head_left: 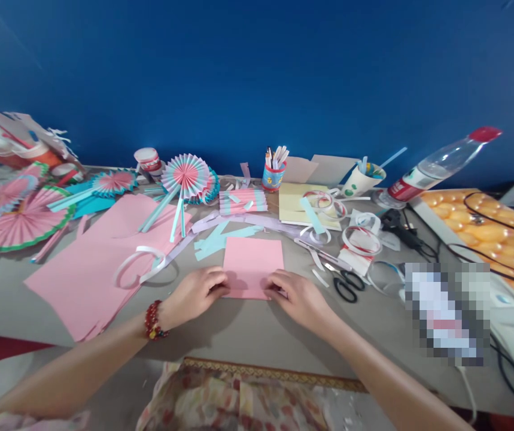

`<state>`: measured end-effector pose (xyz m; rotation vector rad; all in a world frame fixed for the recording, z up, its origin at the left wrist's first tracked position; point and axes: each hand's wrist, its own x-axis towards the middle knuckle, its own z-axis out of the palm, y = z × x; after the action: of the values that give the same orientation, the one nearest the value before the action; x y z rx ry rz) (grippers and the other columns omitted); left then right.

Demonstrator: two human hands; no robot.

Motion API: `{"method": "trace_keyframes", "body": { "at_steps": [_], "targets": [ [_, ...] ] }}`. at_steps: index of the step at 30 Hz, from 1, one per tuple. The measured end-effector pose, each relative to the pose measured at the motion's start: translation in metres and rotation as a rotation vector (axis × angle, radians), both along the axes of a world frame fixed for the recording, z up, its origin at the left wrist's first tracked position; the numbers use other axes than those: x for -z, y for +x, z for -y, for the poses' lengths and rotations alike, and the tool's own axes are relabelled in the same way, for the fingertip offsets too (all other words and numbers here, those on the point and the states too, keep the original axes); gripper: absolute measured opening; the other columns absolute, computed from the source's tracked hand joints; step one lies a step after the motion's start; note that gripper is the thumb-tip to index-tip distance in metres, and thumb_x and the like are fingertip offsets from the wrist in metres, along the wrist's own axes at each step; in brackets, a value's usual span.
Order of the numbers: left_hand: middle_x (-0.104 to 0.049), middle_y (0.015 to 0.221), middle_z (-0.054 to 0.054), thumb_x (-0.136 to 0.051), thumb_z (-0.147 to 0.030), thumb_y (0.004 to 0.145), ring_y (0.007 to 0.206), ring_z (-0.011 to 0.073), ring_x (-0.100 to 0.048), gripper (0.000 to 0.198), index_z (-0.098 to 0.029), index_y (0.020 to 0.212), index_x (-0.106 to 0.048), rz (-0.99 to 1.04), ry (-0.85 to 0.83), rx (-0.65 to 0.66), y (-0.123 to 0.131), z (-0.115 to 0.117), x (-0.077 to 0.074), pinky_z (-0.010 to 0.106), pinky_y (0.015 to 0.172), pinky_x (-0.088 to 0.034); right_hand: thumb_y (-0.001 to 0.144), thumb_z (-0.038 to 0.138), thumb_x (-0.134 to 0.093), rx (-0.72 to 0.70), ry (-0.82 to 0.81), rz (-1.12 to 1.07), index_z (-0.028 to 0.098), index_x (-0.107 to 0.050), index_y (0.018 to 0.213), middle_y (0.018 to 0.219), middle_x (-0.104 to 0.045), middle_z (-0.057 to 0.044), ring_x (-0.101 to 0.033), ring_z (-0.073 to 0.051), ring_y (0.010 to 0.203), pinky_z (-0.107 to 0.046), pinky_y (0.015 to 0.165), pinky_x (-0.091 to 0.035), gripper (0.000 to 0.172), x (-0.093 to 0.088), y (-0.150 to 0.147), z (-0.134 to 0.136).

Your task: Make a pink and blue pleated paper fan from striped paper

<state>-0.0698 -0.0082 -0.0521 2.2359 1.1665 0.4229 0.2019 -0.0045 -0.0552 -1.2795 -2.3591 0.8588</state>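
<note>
A small pink sheet of paper (254,263) lies on the table in front of me. Its left edge is pinched by my left hand (198,296), fingers curled over the lower corner. On the other side, my right hand (297,297) grips the lower right corner between thumb and fingers. Just behind the sheet lie light blue paper strips (225,238) and a pleated pink and blue paper piece (243,202). Black-handled scissors (347,286) rest to the right of my right hand.
Large pink sheets (99,257) cover the left, with pleated paper fans (186,173) behind. Rolls of tape (361,240), a pen cup (275,173), yellow paper (290,203) and a tilted-looking plastic bottle (436,167) stand or lie toward the back and right. A blue wall (257,72) closes off the rear.
</note>
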Motion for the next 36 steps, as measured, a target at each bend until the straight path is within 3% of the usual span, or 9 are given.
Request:
{"method": "trace_keyframes", "body": {
  "at_steps": [7, 17, 36],
  "targets": [
    [-0.062, 0.088, 0.002, -0.046, -0.025, 0.1, 0.08, 0.0153, -0.059, 0.017, -0.019, 0.089, -0.059, 0.0, 0.015, 0.01, -0.001, 0.0029, 0.0061, 0.025, 0.071, -0.039, 0.088, 0.014, -0.058, 0.004, 0.011, -0.01, 0.021, -0.061, 0.085, 0.085, -0.066, -0.001, -0.06, -0.016, 0.078, -0.025, 0.069, -0.04, 0.008, 0.0024, 0.0006, 0.0004],
    [-0.06, 0.085, 0.001, -0.046, -0.022, 0.099, 0.077, 0.0146, -0.058, 0.017, -0.019, 0.085, -0.056, -0.005, 0.043, 0.03, -0.0005, 0.0032, 0.0011, 0.024, 0.068, -0.038, 0.088, 0.014, -0.055, 0.006, 0.017, -0.01, 0.021, -0.06, 0.082, 0.083, -0.066, -0.001, -0.06, -0.016, 0.075, -0.025, 0.065, -0.039, 0.01, -0.0033, -0.0017, 0.0004],
    [-0.058, 0.086, 0.003, -0.04, -0.026, 0.102, 0.08, 0.0173, -0.055, 0.024, -0.018, 0.084, -0.055, -0.046, 0.089, 0.069, -0.0005, 0.0057, 0.0052, 0.027, 0.074, -0.041, 0.085, 0.012, -0.057, 0.003, -0.002, -0.019, 0.021, -0.06, 0.081, 0.082, -0.066, 0.0, -0.06, -0.015, 0.073, -0.024, 0.065, -0.039, 0.01, -0.0024, 0.0006, -0.0019]
  ]
}}
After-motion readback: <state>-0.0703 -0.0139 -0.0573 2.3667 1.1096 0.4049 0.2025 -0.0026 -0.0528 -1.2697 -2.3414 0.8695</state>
